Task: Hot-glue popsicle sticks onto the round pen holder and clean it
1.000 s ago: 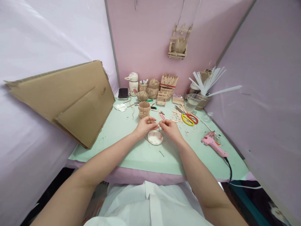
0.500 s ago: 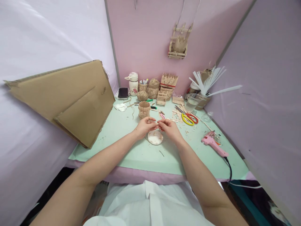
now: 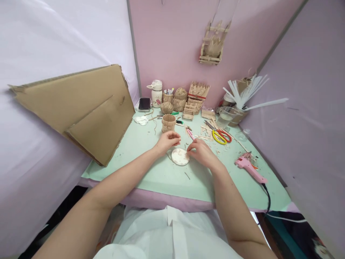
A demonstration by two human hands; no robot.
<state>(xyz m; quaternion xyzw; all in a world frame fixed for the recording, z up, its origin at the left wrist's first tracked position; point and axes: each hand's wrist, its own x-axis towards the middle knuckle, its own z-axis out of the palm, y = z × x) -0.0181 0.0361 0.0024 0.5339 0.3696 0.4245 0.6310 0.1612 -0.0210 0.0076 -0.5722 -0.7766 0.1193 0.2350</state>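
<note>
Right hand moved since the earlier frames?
Yes. Against the dish, the right hand has shifted right and nearer the wearer, now by the dish's right rim.

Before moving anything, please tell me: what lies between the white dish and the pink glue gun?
The head view shows the right hand and wrist between the dish and the glue gun, then green tabletop.

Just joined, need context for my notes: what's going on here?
At a green table, a person's right hand is at the right edge of a small white dish. Their left hand is just in front of a wooden cup. Whether either holds anything is too small to tell. A pink glue gun lies to the right.
</note>
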